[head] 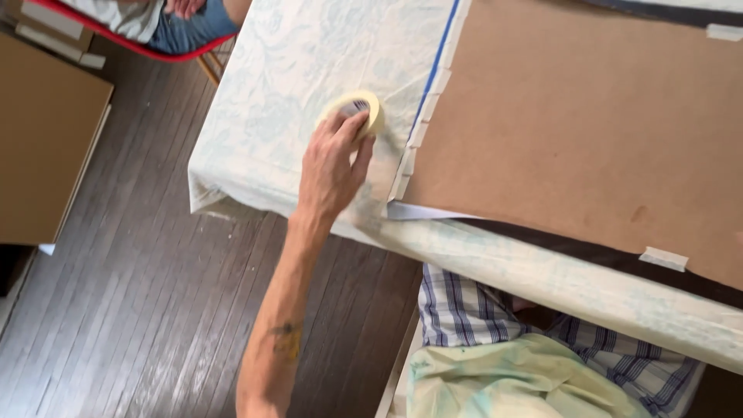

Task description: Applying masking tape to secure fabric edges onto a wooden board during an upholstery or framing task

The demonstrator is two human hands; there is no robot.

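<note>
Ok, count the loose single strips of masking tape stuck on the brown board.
2 clearly visible: one tape strip on the board's lower edge at right, another tape strip at the top right corner. More may lie outside the frame. The taped left edge isn't counted.

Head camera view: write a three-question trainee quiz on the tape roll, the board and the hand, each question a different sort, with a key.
1. True or false: the left hand holds the tape roll over the pale cloth-covered table.
2. Multiple choice: what runs along the left edge of the brown board? A) metal clips B) short strips of masking tape C) a row of nails
3. Fill in: the floor is made of dark ______ planks.

Key: 1 true. 2 B. 3 wooden.
</note>
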